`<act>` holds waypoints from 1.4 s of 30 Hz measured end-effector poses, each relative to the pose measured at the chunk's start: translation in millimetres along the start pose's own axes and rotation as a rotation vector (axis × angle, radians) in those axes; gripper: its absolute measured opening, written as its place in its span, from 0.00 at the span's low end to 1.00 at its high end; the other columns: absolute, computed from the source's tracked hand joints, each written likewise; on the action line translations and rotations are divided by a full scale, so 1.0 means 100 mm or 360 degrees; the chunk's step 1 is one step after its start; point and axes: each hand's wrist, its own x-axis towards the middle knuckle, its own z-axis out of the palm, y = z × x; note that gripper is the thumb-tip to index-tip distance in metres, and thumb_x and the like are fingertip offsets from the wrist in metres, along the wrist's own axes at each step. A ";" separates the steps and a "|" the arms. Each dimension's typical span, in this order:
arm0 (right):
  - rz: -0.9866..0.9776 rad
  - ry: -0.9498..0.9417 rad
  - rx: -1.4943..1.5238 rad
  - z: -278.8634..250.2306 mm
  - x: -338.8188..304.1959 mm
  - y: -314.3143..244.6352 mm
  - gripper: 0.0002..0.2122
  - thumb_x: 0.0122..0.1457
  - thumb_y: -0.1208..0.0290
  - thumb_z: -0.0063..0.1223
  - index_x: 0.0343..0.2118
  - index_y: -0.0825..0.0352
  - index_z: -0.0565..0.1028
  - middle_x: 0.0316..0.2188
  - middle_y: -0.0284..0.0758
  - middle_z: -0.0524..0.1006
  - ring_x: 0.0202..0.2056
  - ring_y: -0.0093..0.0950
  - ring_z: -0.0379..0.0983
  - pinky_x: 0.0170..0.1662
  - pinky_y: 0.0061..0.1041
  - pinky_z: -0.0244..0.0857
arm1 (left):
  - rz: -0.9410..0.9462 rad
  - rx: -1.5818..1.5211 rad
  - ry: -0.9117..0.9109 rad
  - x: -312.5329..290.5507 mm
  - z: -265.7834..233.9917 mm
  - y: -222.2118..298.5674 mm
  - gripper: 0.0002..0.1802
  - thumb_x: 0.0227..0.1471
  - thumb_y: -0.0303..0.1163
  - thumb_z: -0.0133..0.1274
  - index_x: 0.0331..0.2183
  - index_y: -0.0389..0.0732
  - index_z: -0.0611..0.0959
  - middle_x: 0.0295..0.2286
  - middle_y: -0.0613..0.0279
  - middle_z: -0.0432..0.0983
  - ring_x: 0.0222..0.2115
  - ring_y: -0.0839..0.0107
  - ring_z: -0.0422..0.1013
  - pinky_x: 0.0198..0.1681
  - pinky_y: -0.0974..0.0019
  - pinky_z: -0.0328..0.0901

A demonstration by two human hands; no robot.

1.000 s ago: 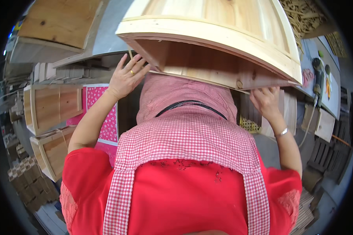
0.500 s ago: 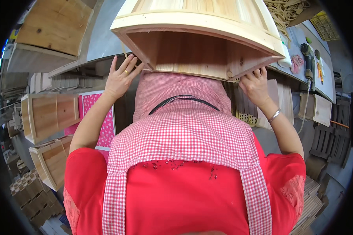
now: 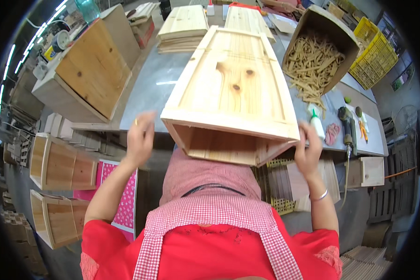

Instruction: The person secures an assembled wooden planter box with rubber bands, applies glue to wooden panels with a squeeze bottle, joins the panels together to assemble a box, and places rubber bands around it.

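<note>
A pale wooden box point(image 3: 235, 88), wider at its open end, lies on the table edge with its hollow mouth facing me. Knots mark its upper panel, and a thin line that looks like a band crosses its far part. My left hand point(image 3: 142, 137), blurred by motion, is raised beside the box's left corner, apart from it, fingers loosely bent and nothing visible in them. At the right front corner is my right hand point(image 3: 309, 148), its bent fingers apart and close against the wood; whether they touch it I cannot tell.
A bin of tan bands point(image 3: 315, 60) lies tipped at the back right, near a glue bottle point(image 3: 316, 123) and a corded heat tool point(image 3: 347, 128). Stacked wooden panels point(image 3: 184, 23) stand behind the box. Other wooden boxes point(image 3: 65, 161) sit at my left, one larger box point(image 3: 93, 70) on the table.
The box now sits farther down in view, its mouth narrower to the eye as my view has lifted. My left hand has come away from its corner; the thin strip by it no longer shows there.
</note>
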 end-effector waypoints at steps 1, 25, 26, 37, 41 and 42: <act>0.0067 -0.0037 -0.0022 0.08 0.30 0.08 0.10 0.62 0.77 0.46 0.44 0.75 0.73 0.28 0.41 0.74 0.26 0.31 0.72 0.33 0.25 0.67 | -0.0447 -0.0384 -0.0041 0.33 0.05 -0.09 0.16 0.58 0.30 0.48 0.47 0.36 0.80 0.44 0.53 0.76 0.43 0.58 0.73 0.47 0.60 0.66; 0.0838 -0.0886 0.0167 1.03 2.33 0.78 0.26 0.52 0.50 0.52 0.29 0.78 0.79 0.21 0.43 0.78 0.22 0.30 0.77 0.23 0.30 0.69 | -0.1063 -0.0368 -0.0726 2.73 1.09 0.22 0.29 0.50 0.52 0.55 0.37 0.30 0.83 0.27 0.52 0.78 0.23 0.65 0.75 0.24 0.58 0.68; 0.0756 -0.0843 0.0109 0.95 2.27 0.75 0.25 0.52 0.52 0.51 0.28 0.78 0.79 0.20 0.42 0.78 0.22 0.30 0.76 0.24 0.30 0.69 | -0.1104 -0.0346 -0.0686 2.68 1.01 0.36 0.29 0.50 0.52 0.54 0.36 0.30 0.83 0.26 0.52 0.78 0.23 0.66 0.75 0.22 0.58 0.67; -0.0199 0.0370 0.0129 0.48 2.21 -0.64 0.19 0.67 0.61 0.46 0.49 0.76 0.70 0.40 0.43 0.78 0.41 0.30 0.74 0.44 0.27 0.66 | -0.0078 -0.0161 0.0903 2.41 -0.15 1.11 0.33 0.55 0.57 0.49 0.26 0.30 0.78 0.26 0.37 0.75 0.32 0.39 0.73 0.36 0.48 0.68; -0.0380 0.0649 -0.0054 1.10 1.59 -0.24 0.22 0.66 0.61 0.46 0.53 0.76 0.67 0.38 0.50 0.78 0.35 0.42 0.78 0.37 0.35 0.71 | 0.0102 -0.0406 0.1307 1.86 0.49 0.66 0.26 0.56 0.53 0.53 0.33 0.34 0.79 0.29 0.41 0.74 0.30 0.39 0.70 0.32 0.48 0.65; -0.0358 0.0569 0.0019 1.22 1.52 -0.16 0.22 0.65 0.61 0.46 0.53 0.76 0.67 0.36 0.49 0.78 0.33 0.43 0.78 0.35 0.36 0.71 | 0.0024 -0.0396 0.1230 1.74 0.64 0.54 0.24 0.56 0.50 0.53 0.34 0.35 0.79 0.29 0.42 0.74 0.30 0.39 0.70 0.31 0.48 0.65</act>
